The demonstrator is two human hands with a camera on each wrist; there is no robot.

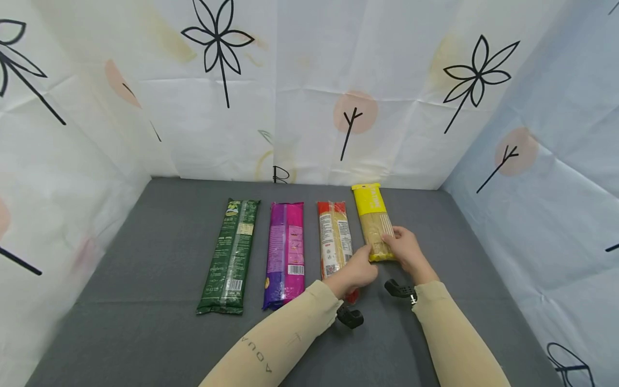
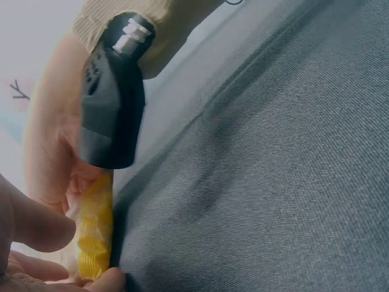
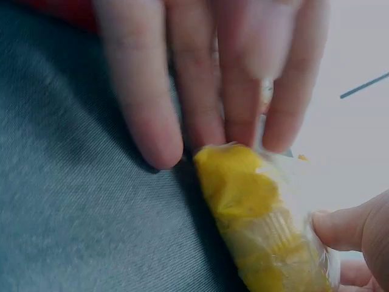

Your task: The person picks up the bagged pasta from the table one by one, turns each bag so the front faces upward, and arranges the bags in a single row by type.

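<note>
A yellow packet of spaghetti (image 1: 374, 223) with a clear lower part lies rightmost in a row on the table. My right hand (image 1: 410, 251) grips its right edge near the bottom; the right thumb (image 3: 343, 230) lies on the wrapper in the right wrist view. My left hand (image 1: 357, 271) is at the lower left corner, its fairly straight fingers (image 3: 152, 121) at the yellow end. Under that hand and sleeve, a red-and-clear pasta packet (image 1: 333, 231) is partly hidden. In the left wrist view, the yellow end (image 2: 96, 237) shows between both hands.
Left of these lie a pink-and-purple packet (image 1: 285, 247) and a dark green packet (image 1: 229, 255), both lengthwise on the grey table (image 1: 145, 301). Patterned white cloth (image 1: 309, 129) stands behind and along both sides. A black camera (image 1: 399, 289) sits at the right wrist.
</note>
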